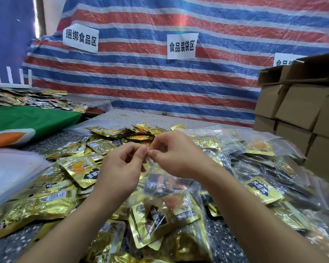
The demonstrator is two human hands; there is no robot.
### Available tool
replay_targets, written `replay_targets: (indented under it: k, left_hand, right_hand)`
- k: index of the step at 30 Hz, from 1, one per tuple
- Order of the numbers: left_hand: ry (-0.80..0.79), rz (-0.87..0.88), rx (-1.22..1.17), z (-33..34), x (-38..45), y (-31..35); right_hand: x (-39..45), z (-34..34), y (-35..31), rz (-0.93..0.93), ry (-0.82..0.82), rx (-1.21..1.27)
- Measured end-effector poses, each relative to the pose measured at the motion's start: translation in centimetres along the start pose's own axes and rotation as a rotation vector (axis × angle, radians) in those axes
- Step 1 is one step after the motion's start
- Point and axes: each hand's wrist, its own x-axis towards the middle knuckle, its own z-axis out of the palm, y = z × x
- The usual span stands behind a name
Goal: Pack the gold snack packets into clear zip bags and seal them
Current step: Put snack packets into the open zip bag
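So I've got both hands, left hand (pixel 120 168) and right hand (pixel 176 154), fingers pinching the top edge of a clear zip bag (pixel 171 202) stuffed with gold packets (pixel 78 169), above the counter (pixel 222 242).

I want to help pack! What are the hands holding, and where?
Both hands, left and right, pinch the top edge of a clear zip bag holding gold packets.

Your left hand (pixel 120 168) and right hand (pixel 176 154) are pinching the top edge of a clear zip bag (pixel 171 202) holding gold snack packets (pixel 74 168), which is hanging above the packets heaped on the bench (pixel 222 242).
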Motion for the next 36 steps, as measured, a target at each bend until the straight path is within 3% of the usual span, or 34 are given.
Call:
replay_targets:
  k: [16,36]
  left_hand:
    - [0.220,0.088,0.039,-0.9,0.6,0.0]
    - [0.262,-0.001,0.026,-1.6,0.8,0.2]
  right_hand:
    - [0.0,-2.7,1.9,0.064,-0.042,-0.108]
    - [-0.3,-6.2,5.9,0.111,-0.087,-0.205]
